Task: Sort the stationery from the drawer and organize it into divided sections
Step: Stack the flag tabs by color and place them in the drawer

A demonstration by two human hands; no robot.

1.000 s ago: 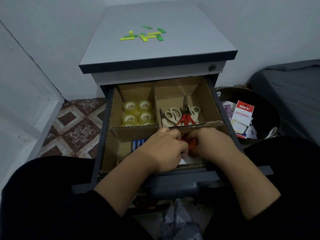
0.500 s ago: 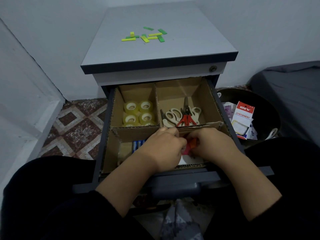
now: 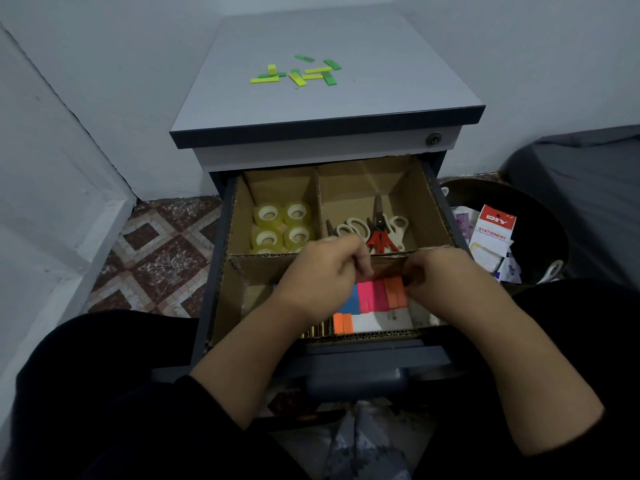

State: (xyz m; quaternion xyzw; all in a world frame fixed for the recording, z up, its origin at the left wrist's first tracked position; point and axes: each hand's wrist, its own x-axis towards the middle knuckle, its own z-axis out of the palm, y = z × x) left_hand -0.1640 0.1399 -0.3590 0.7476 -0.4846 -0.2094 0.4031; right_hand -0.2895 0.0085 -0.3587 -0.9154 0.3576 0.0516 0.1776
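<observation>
Head view: left hand (image 3: 320, 271) and right hand (image 3: 438, 271) each pinch, fingers curled together, an end of the coloured sticky tabs (image 3: 377, 295) over the drawer's (image 3: 221, 271) front section. Scissors (image 3: 379, 228) lie at 12 o'clock of them, tape rolls (image 3: 282, 223) at 11.

Hands (image 3: 374, 271) drawn apart, sticky flags (image 3: 377, 296) (blue, pink, orange) now uncovered between them

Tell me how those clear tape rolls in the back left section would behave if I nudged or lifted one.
The tape rolls lie flat on their sides, packed together, so a nudge would probably slide them rather than roll them. Stood on edge, one would likely roll. They look small, stiff and probably light, with a glossy surface that may be slippery.
</observation>
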